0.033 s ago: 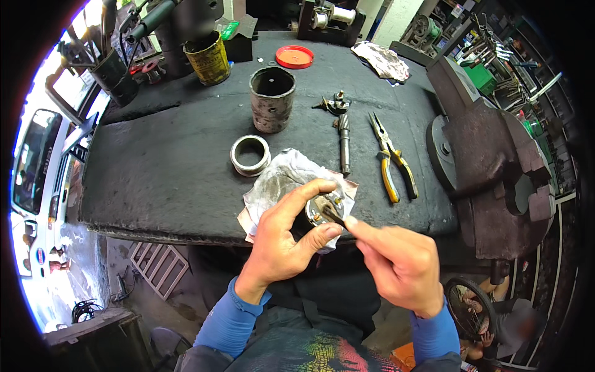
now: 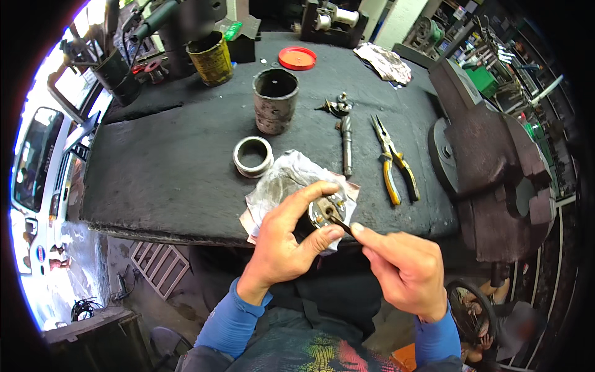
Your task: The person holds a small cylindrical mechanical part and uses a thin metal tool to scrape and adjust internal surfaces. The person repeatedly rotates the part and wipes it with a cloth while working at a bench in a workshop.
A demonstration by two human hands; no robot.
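Observation:
My left hand (image 2: 291,226) curls its thumb and fingers around a round metal part (image 2: 320,214), cup-like, with a pale face and small brass-coloured bits. The part rests over a crumpled whitish rag (image 2: 288,177) at the bench's near edge. Pinched in my right hand (image 2: 406,263) is a thin dark pointed tool (image 2: 342,225); its tip reaches the middle of the part's face, and its exact kind cannot be made out. Beyond the rag stand a short metal ring (image 2: 253,171) and a grimy metal cylinder (image 2: 276,118).
On the dark bench (image 2: 155,161) lie long-nose pliers (image 2: 395,170), a fluted cutter (image 2: 347,146) and a small metal assembly (image 2: 338,105). A red lid (image 2: 297,59) and a yellow can (image 2: 211,61) are farther back. The heavy vise (image 2: 483,149) blocks the right side. A person (image 2: 517,328) crouches by a wheel, lower right.
The right hand and its tool have shifted slightly right and down, uncovering more of the part's centre. My left hand keeps its hold. The whole view has moved a little.

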